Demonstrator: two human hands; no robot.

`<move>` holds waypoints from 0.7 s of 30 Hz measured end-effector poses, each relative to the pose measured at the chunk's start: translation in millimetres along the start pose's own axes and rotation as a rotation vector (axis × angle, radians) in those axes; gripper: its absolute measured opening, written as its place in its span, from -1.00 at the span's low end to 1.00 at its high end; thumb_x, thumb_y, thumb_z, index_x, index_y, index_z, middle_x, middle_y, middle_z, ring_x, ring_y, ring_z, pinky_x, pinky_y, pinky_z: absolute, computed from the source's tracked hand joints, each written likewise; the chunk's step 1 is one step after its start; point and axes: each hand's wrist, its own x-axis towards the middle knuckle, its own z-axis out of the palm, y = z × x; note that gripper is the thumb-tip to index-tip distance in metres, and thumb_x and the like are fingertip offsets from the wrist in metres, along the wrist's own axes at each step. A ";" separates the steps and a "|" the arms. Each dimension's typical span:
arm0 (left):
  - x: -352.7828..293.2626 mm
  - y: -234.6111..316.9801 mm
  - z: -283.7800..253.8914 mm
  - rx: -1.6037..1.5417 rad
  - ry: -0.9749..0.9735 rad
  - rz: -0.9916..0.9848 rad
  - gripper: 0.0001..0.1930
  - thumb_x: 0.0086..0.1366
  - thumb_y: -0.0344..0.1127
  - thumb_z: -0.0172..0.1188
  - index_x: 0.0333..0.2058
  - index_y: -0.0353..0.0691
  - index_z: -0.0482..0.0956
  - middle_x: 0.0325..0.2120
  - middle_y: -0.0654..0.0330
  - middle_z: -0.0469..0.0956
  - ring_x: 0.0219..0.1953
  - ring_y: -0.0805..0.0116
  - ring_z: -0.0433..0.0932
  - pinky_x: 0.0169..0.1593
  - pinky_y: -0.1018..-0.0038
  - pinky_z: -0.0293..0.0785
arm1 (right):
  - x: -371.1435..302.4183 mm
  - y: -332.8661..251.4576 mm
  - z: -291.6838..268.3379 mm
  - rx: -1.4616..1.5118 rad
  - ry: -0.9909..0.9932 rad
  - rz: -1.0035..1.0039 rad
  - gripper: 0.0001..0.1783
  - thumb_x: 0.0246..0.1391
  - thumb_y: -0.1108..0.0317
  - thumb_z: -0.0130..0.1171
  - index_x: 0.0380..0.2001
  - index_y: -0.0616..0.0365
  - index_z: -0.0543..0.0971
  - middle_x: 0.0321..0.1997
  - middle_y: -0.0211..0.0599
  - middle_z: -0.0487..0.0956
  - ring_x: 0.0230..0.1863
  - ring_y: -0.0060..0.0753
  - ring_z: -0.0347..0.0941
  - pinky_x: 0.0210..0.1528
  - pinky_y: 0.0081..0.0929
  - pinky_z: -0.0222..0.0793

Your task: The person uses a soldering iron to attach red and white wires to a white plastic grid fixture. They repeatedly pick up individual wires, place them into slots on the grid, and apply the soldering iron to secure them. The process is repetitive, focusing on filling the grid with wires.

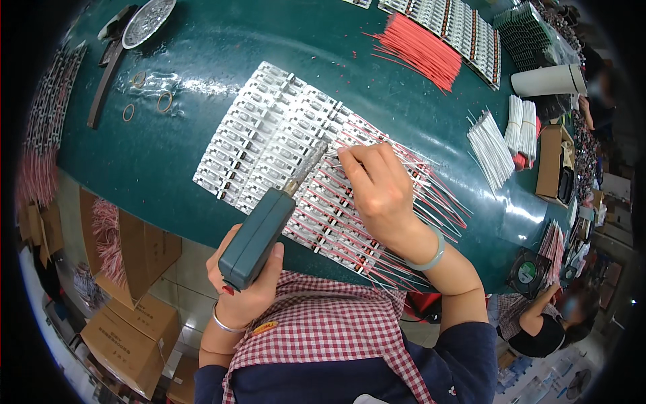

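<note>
My left hand (250,303) is wrapped round the dark green body of a soldering gun (259,236). Its metal tip slants up and right to a panel of small white circuit boards (269,118) on the table. Close to that tip, my right hand (380,192) pinches a thin wire, its end partly hidden by the fingers. Rows of red and white wires (431,192) are attached along the panel's right part and trail off to the right beneath my right hand. The left part of the panel has no wires on it.
Loose red wires (420,50) lie at the back beside more board panels (457,30). White wire bundles (491,148), a white cylinder (548,81) and a small fan (529,273) stand right. A metal dish (148,23) and rubber bands (165,101) are left. Another person (545,323) works nearby.
</note>
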 end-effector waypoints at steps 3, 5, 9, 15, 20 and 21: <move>0.1 -2.0 1.6 -0.013 -0.002 0.016 -0.81 0.05 -0.61 0.34 -0.30 -0.45 0.61 -0.38 0.06 0.61 -0.44 0.35 0.60 -0.36 0.53 0.49 | 0.7 -0.7 -0.1 -0.002 -0.007 0.004 -0.61 -0.25 0.55 0.22 -0.22 0.43 0.60 -0.25 -0.14 0.54 -0.28 -0.21 0.46 -0.36 -0.40 0.45; 1.0 -2.1 3.3 -0.012 0.006 0.020 -0.81 0.05 -0.62 0.33 -0.30 -0.44 0.60 -0.39 0.08 0.60 -0.45 0.38 0.59 -0.36 0.54 0.48 | 1.4 -1.3 0.5 -0.005 -0.013 0.002 -0.61 -0.25 0.55 0.22 -0.22 0.44 0.59 -0.25 -0.14 0.53 -0.27 -0.21 0.46 -0.36 -0.40 0.45; 0.8 -1.0 3.7 0.019 -0.004 0.034 -0.81 0.07 -0.62 0.33 -0.30 -0.42 0.59 -0.41 0.10 0.59 -0.47 0.40 0.57 -0.38 0.55 0.47 | 2.3 -0.9 0.3 -0.009 -0.025 -0.005 -0.60 -0.26 0.55 0.21 -0.22 0.44 0.58 -0.26 -0.14 0.52 -0.27 -0.21 0.44 -0.34 -0.40 0.45; 0.1 2.7 1.1 0.035 -0.017 -0.007 -0.83 0.07 -0.61 0.33 -0.32 -0.44 0.59 -0.43 0.08 0.58 -0.48 0.36 0.57 -0.39 0.52 0.47 | 1.4 -1.3 1.6 -0.013 -0.023 -0.007 -0.60 -0.27 0.54 0.20 -0.23 0.45 0.58 -0.26 -0.14 0.51 -0.27 -0.21 0.43 -0.33 -0.40 0.45; -9.7 -9.7 1.0 -0.023 0.044 0.031 -0.80 0.05 -0.59 0.33 -0.29 -0.48 0.61 -0.39 0.01 0.60 -0.46 0.22 0.60 -0.35 0.47 0.52 | 3.0 -2.5 0.6 -0.016 -0.026 -0.001 -0.61 -0.26 0.54 0.20 -0.24 0.44 0.58 -0.26 -0.14 0.51 -0.27 -0.20 0.44 -0.33 -0.39 0.46; -10.0 -8.3 -0.1 -0.017 0.037 0.021 -0.78 0.05 -0.59 0.33 -0.28 -0.49 0.61 -0.38 -0.01 0.61 -0.45 0.21 0.61 -0.33 0.46 0.53 | 2.5 -2.4 0.9 -0.018 -0.026 0.000 -0.61 -0.26 0.54 0.20 -0.24 0.44 0.58 -0.26 -0.14 0.51 -0.27 -0.20 0.44 -0.33 -0.39 0.46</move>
